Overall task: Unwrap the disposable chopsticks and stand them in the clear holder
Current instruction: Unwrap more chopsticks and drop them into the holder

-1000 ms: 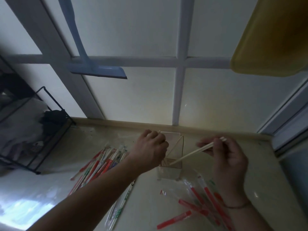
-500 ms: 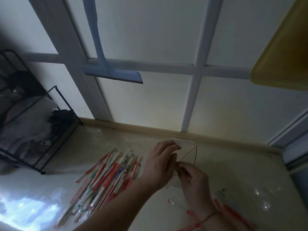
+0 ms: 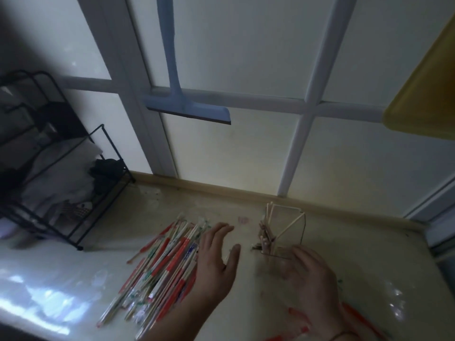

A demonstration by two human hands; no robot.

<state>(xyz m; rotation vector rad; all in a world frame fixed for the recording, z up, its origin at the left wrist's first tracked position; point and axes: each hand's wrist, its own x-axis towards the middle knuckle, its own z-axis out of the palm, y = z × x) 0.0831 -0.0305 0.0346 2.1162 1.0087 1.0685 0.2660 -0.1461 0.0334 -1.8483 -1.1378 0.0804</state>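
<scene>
Chopsticks: a few bare wooden ones (image 3: 268, 232) already stand in the clear holder, most bunched in its left corner, one leaning slantwise across to the right wall
Holder: clear square box (image 3: 299, 232) on the counter near the back edge, just in front of the window frame
Wrapped pile: big messy heap of wrapped chopsticks (image 3: 162, 264) in red, white and a bit of green, lying left of the holder
Left hand: left hand (image 3: 216, 262) hovers at the right edge of the pile, fingers spread and pretty straight, holding nothing
Right hand: right hand (image 3: 310, 274) sits just in front of the holder, kinda blurry, fingers loose and spread, nothing pinched as far as I can see
Empty wrappers: red scraps (image 3: 299, 316) by the right wrist
Counter: pale glossy top (image 3: 384, 267)
Other stuff: blue squeegee (image 3: 187, 104) against the window, black wire rack (image 3: 73, 193) far left, yellow tray (image 3: 428, 89) top right
</scene>
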